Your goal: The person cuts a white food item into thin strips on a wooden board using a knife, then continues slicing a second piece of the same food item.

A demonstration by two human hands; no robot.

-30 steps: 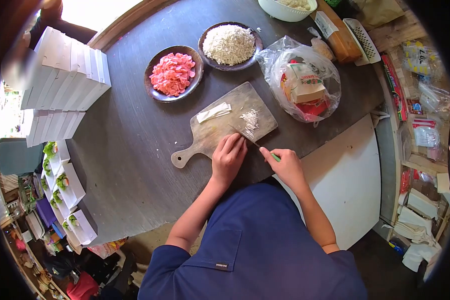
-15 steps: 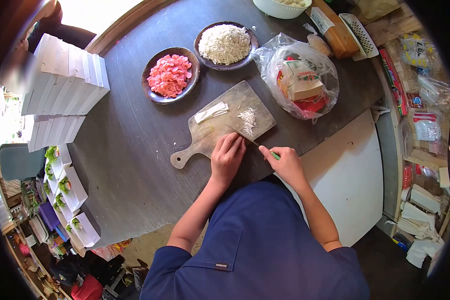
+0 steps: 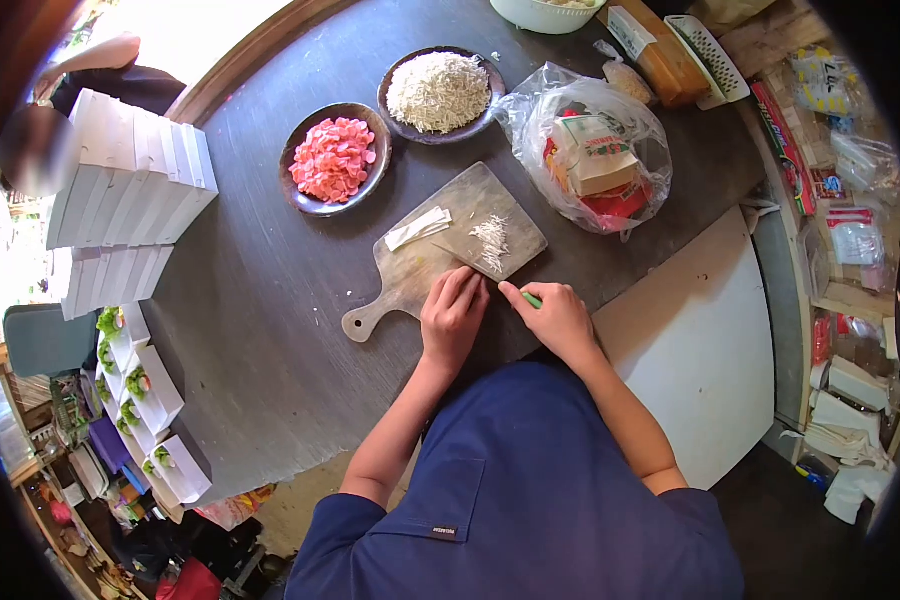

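My right hand [image 3: 555, 318] is closed around the green handle of a knife [image 3: 532, 299]. The thin blade reaches left and away across the near edge of a wooden cutting board [image 3: 395, 272]. Beside the blade, the curled fingers of my left hand [image 3: 452, 320] press down at that same edge; what lies beneath them is hidden. A few flat whitish strips [image 3: 417, 229] rest on the board's left part. Toward its right end lies a small heap of thin white shreds [image 3: 490, 242].
Beyond the board stand a dark bowl of pink slices [image 3: 333, 160] and another of pale shreds [image 3: 440, 92]. A clear plastic bag [image 3: 595, 160] with packets sits to the right. Stacked white boxes [image 3: 120, 180] and open boxes with greens [image 3: 155, 390] line the left; another person's arm [image 3: 100, 55] is behind.
My right hand has come left, closer to my left hand, and the knife blade has slid forward over the board. My left hand stays at the board's edge. The view has shifted slightly.
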